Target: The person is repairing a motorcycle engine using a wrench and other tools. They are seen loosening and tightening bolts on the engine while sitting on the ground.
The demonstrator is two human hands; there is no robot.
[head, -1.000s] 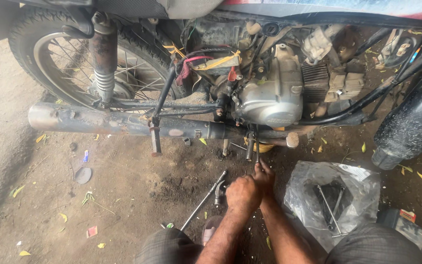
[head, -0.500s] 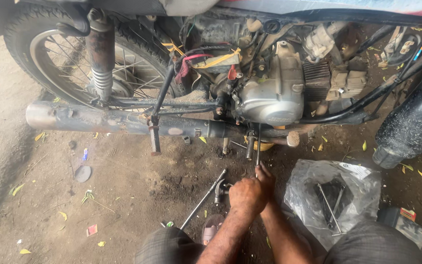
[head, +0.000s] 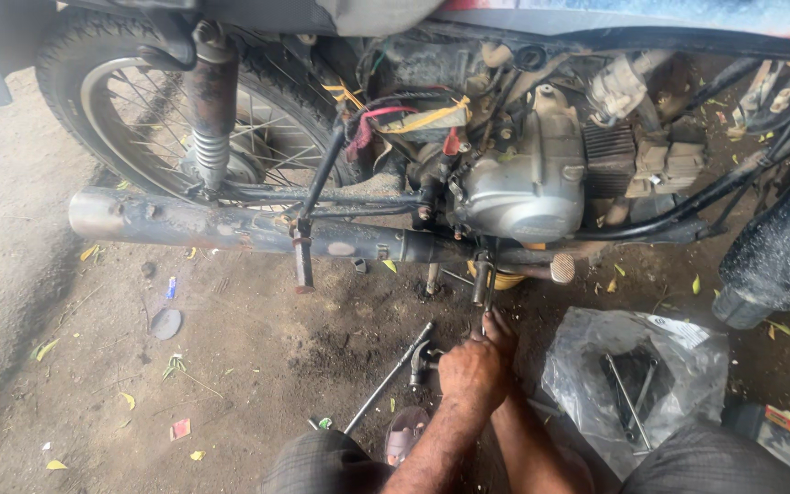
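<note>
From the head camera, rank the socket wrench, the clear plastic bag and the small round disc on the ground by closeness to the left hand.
1. Socket wrench: touching the left hand, just to its left.
2. Clear plastic bag: on the ground to the right.
3. Small round disc: far left on the dirt.

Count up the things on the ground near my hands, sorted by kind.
Long wrench: 1
Clear plastic bag with tools: 1
Round grey disc: 1
Sandal: 1
Total: 4
</note>
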